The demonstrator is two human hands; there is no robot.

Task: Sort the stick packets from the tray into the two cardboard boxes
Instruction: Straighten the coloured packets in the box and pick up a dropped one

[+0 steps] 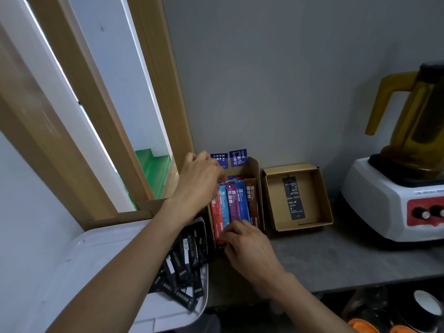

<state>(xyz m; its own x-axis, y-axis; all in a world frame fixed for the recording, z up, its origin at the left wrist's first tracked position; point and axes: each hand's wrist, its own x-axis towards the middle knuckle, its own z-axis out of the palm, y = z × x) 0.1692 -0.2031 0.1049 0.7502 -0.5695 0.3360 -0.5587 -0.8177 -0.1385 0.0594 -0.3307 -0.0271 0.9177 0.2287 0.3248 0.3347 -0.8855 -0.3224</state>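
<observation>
Several coloured packets (pixel 236 203) in box (pixel 259 179); left hand (pixel 201 179) pinches far ends, right hand (pixel 247 246) grips near ends.

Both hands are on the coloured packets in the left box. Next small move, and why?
Probably push the coloured packets in at their near ends with the right hand so they sit flush in the left box: the red one seems to stick out, and the left hand is at the far ends.

grey counter (pixel 348 260) with left cardboard box (pixel 255 165), right cardboard box (pixel 270 205) beside it, white blender (pixel 379 200) rightmost
</observation>
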